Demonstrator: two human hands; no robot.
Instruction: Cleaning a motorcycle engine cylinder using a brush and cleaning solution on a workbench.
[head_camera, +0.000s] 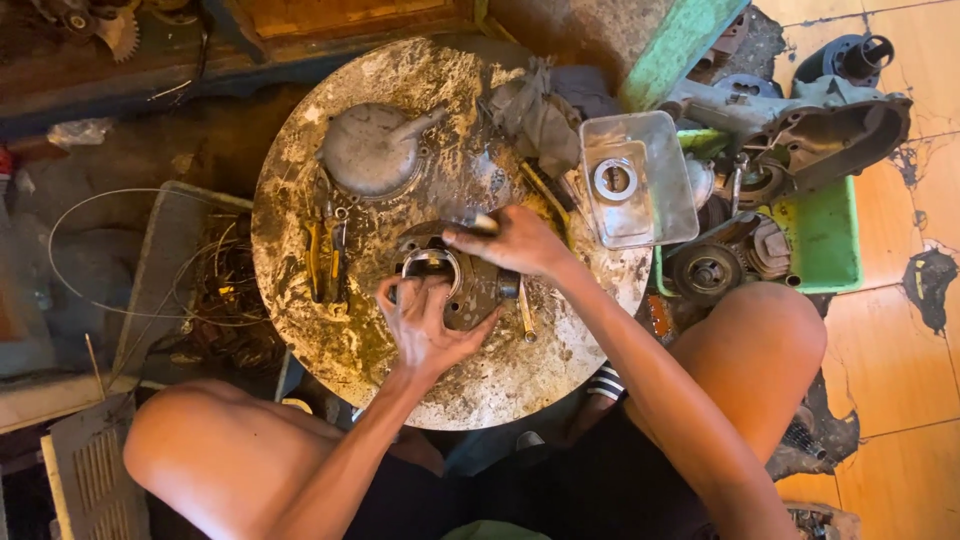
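Working a greasy round engine part (470, 285) at the middle of a worn circular tabletop (300, 180), both hands on it.

Left hand (425, 325) cups the part's near edge, fingers curled loosely around the shiny ring (432, 262) set in it; right hand (515, 240) presses on the far edge, fingers closed on what may be a small tool (484, 222), though the grip hides it. Steadying the part with the left hand while the right applies even pressure looks the sound way to work here. Counted around the part: one domed metal cover (370, 150) beyond it, one pair of yellow-handled pliers (325, 250) to its left, one clear plastic tub (637, 180) and one grey rag (535, 115) to its upper right.
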